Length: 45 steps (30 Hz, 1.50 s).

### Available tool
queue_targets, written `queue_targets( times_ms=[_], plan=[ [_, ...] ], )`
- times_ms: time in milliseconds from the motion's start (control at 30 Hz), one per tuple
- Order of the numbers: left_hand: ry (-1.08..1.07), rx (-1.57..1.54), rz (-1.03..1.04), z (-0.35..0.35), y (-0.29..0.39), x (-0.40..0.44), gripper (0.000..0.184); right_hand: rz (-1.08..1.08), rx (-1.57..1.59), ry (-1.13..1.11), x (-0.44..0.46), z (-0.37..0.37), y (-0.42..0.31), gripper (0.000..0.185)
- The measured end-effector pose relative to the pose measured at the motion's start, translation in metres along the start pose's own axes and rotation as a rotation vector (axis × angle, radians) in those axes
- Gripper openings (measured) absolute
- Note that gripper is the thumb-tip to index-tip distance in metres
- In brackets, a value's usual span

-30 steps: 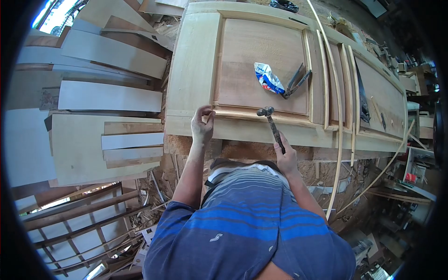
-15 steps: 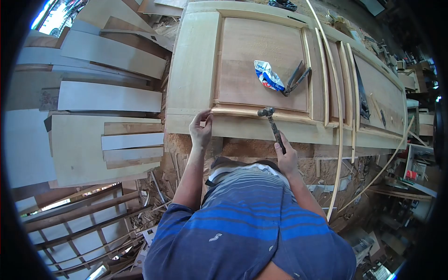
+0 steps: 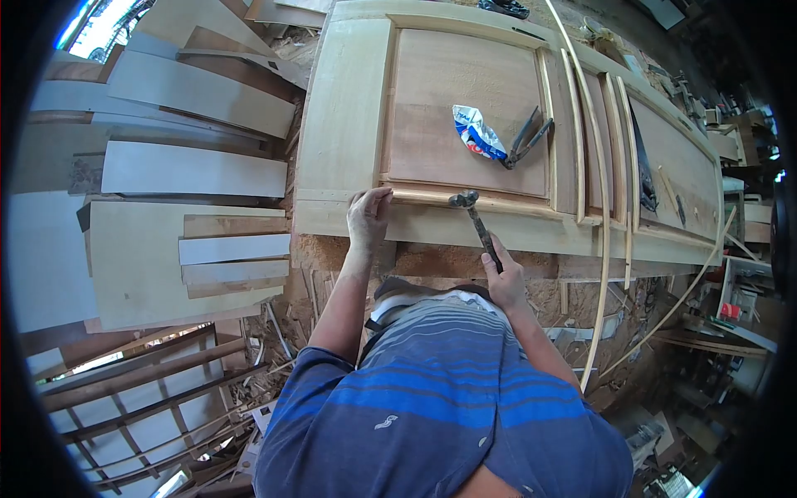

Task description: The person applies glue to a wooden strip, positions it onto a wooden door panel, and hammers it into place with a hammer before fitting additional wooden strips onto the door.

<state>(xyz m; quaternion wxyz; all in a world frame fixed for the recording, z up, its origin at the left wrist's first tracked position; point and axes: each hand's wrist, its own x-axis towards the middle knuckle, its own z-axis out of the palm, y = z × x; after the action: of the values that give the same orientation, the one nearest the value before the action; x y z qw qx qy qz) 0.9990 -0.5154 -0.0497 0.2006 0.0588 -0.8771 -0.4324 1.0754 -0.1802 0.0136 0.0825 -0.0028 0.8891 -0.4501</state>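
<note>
My right hand (image 3: 506,280) is wrapped round the lower handle of a hammer (image 3: 479,225). The hammer's head sits over the wooden moulding strip (image 3: 515,205) along the near edge of the panel, and I cannot tell if it touches. My left hand (image 3: 369,222) is at the left end of that strip, fingertips pinched together; whatever they hold is too small to make out. Beyond the hands, a blue and white plastic packet (image 3: 476,133) lies on the recessed panel (image 3: 448,79) of a wooden door (image 3: 340,108). A pair of pincers (image 3: 526,143) rests against the packet.
Several thin wooden strips (image 3: 604,241) lie across the door at the right, some overhanging its near edge. Cut boards (image 3: 195,168) are stacked at the left. Offcuts and shavings litter the ground (image 3: 432,264). A dark, thin tool (image 3: 682,209) lies on the door's right panel.
My left hand has moved slightly right along the strip, its fingers now closed in a pinch. The hammer and my right hand have shifted a little to the left.
</note>
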Motion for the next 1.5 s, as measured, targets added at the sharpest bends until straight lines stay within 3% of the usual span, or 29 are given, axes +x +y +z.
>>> queue_targets(
  times_ms=[300, 600, 900, 1100, 1300, 1500],
  plan=[
    [-0.006, 0.09, 0.092, 0.004, -0.008, -0.003, 0.025, -0.019, 0.011, -0.046, 0.008, 0.006, -0.007, 0.052],
    [-0.026, 0.109, 0.066, 0.004, -0.006, -0.003, 0.041, -0.416, -0.242, -0.026, 0.047, 0.027, -0.065, 0.062],
    [-0.012, 0.156, 0.132, 0.008, -0.016, -0.005, 0.054, -0.465, -0.46, -0.121, 0.062, 0.045, -0.067, 0.066],
    [-0.044, 0.178, 0.085, 0.006, -0.016, -0.006, 0.061, -0.561, -0.337, -0.029, 0.056, 0.04, -0.069, 0.062],
    [-0.013, 0.175, 0.148, 0.007, -0.016, -0.004, 0.06, -0.504, -0.461, -0.103, 0.058, 0.036, -0.073, 0.063],
    [-0.031, 0.195, 0.155, 0.009, -0.021, -0.007, 0.059, -0.599, -0.288, -0.001, 0.055, 0.038, -0.072, 0.065]
  ],
)
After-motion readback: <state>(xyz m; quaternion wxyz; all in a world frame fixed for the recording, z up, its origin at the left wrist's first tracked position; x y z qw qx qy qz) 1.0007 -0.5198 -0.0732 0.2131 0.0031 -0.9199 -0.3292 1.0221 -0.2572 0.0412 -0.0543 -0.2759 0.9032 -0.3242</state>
